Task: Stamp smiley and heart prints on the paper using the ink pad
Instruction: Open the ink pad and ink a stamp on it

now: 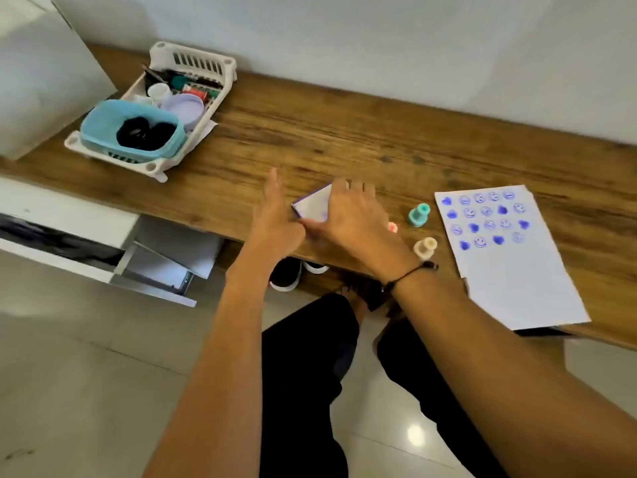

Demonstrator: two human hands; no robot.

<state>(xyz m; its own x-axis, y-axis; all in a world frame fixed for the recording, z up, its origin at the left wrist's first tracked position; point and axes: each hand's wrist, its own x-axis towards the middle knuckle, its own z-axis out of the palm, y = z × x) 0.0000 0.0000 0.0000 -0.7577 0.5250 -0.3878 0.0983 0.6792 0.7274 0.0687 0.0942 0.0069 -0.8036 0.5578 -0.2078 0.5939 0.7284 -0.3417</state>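
A white sheet of paper lies at the right of the wooden table, its upper part covered with rows of blue smiley and heart prints. A teal stamp and a beige stamp stand upright left of it, and a pink stamp peeks out beside my right hand. The ink pad, a small white box with a purple edge, sits near the table's front edge. My right hand covers and grips its right side. My left hand touches its left corner, index finger stretched forward.
A white plastic basket holding a light blue tub and small items stands at the back left. A white drawer unit with an open drawer is at the left. Shoes lie on the floor under the wooden table.
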